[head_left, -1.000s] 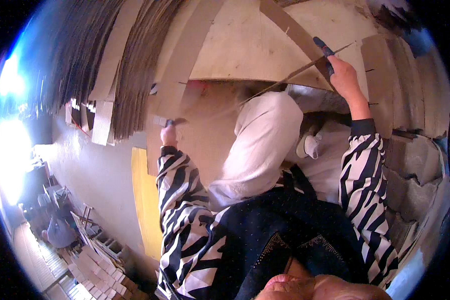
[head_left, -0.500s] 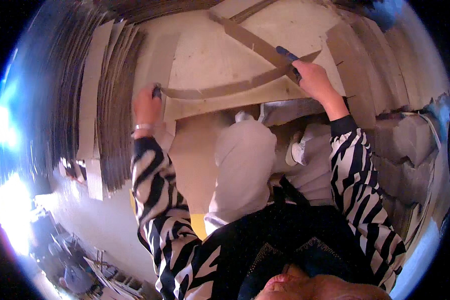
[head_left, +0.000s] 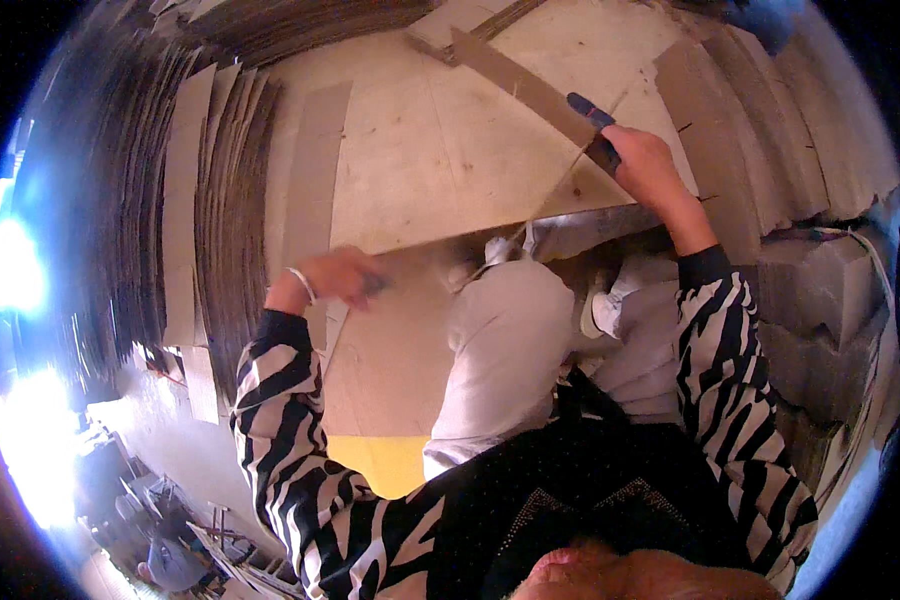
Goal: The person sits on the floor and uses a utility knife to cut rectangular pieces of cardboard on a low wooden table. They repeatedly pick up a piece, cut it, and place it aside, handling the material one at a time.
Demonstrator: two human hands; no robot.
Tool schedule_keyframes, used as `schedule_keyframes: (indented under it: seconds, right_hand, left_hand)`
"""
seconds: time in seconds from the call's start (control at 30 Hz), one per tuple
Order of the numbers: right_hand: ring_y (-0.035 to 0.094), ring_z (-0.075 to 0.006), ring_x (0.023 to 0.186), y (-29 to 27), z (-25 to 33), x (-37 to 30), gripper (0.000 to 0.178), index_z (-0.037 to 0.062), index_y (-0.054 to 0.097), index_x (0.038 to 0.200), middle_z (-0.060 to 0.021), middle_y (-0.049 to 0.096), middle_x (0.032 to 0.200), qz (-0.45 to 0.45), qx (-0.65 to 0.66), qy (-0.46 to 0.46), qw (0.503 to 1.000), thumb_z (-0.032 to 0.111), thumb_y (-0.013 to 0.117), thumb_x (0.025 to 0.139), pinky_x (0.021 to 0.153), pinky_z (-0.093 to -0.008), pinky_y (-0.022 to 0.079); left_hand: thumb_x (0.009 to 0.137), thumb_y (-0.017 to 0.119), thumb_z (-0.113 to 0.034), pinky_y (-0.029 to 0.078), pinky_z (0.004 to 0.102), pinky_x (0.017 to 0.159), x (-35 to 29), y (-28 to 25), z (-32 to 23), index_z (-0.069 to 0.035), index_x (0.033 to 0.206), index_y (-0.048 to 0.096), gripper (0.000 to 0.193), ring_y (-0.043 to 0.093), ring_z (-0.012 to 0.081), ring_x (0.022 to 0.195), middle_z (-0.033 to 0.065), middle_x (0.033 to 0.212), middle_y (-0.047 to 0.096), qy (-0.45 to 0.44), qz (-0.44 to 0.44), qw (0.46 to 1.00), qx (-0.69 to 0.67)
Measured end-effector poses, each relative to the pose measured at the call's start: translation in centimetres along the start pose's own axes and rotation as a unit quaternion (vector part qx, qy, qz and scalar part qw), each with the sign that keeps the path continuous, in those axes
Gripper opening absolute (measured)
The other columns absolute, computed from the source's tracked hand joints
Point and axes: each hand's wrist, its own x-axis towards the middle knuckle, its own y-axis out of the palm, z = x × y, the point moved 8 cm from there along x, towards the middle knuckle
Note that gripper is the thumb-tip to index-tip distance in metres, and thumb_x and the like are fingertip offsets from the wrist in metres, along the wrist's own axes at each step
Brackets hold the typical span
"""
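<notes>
A large pale cardboard sheet [head_left: 450,140] lies flat in front of me, over my knees. My right hand [head_left: 645,165] is closed around a blue-handled cutting tool [head_left: 592,122] that rests on the sheet's right part, beside a brown cardboard strip [head_left: 515,80]. My left hand [head_left: 345,275] is blurred at the sheet's near left edge, fingers curled around a small dark thing I cannot identify. Both sleeves are black-and-white striped.
Stacks of flat cardboard [head_left: 210,210] stand on edge along the left, and more cardboard pieces [head_left: 770,130] pile up on the right. A yellow sheet [head_left: 390,460] lies under my left knee. Cluttered items [head_left: 160,540] sit at the lower left.
My left hand has dropped from the sheet's upper left edge toward my knee. My right hand has stayed on the cutting tool, and the view has tilted down over the sheet.
</notes>
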Motion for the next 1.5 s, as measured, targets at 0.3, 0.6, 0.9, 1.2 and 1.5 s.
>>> schedule_keyframes:
  seconds: [0.3, 0.6, 0.9, 1.2, 1.5]
  right_hand:
    - [0.061, -0.0400, 0.084, -0.9, 4.3, 0.2, 0.031, 0.0056, 0.059, 0.102, -0.0184, 0.063, 0.088, -0.022, 0.060, -0.066, 0.996, -0.001, 0.055, 0.072, 0.070, -0.0477, 0.049]
    - [0.062, -0.0361, 0.083, 0.0, 7.1, -0.8, 0.032, 0.0072, 0.061, 0.103, -0.0142, 0.065, 0.087, -0.014, 0.075, -0.131, 0.988, 0.001, 0.056, 0.072, 0.069, -0.0474, 0.049]
    - [0.061, -0.0326, 0.078, -1.6, 9.2, -1.1, 0.030, 0.0098, 0.061, 0.101, -0.0096, 0.061, 0.079, -0.116, 0.081, -0.199, 0.970, 0.003, 0.056, 0.073, 0.065, -0.0448, 0.049]
    - [0.062, -0.0315, 0.077, -2.5, 8.5, -0.7, 0.028, 0.0108, 0.062, 0.102, -0.0091, 0.061, 0.079, -0.106, 0.037, -0.173, 0.978, 0.003, 0.054, 0.076, 0.065, -0.0447, 0.050]
    - [0.061, -0.0324, 0.079, -0.9, 6.1, -0.5, 0.040, 0.0135, 0.059, 0.109, -0.0096, 0.060, 0.080, -0.072, 0.023, -0.122, 0.990, 0.001, 0.057, 0.072, 0.064, -0.0453, 0.048]
  left_hand:
    - [0.082, 0.059, -0.034, 0.036, 0.0545, 0.102, 2.8, -8.7, 10.1, -0.007, 0.138, 0.044, 0.064, 0.043, 0.0290, 0.130, 0.0140, 0.139, 0.046, -0.438, -0.417, 0.778, 0.168]
    - [0.077, 0.063, -0.028, 0.028, 0.0557, 0.105, 2.5, 4.0, -5.1, -0.004, 0.121, 0.059, 0.050, 0.035, 0.0287, 0.134, 0.0147, 0.145, 0.039, -0.157, -0.389, 0.860, 0.292]
    - [0.079, 0.060, -0.014, 0.047, 0.0341, 0.066, 4.6, -5.5, 0.6, 0.000, 0.097, 0.070, 0.024, 0.062, 0.0250, 0.076, 0.0130, 0.086, 0.068, -0.112, -0.523, 0.819, -0.207]
    - [0.079, 0.056, -0.007, 0.045, 0.0263, 0.063, 11.0, -4.9, 0.2, 0.001, 0.102, 0.071, 0.028, 0.056, 0.0113, 0.068, 0.0067, 0.078, 0.068, -0.051, -0.541, 0.718, -0.434]
    - [0.078, 0.054, -0.002, 0.048, 0.0275, 0.068, 12.5, -6.5, -4.8, 0.005, 0.101, 0.070, 0.029, 0.061, 0.0145, 0.074, 0.0070, 0.086, 0.069, -0.027, -0.527, 0.766, -0.366]
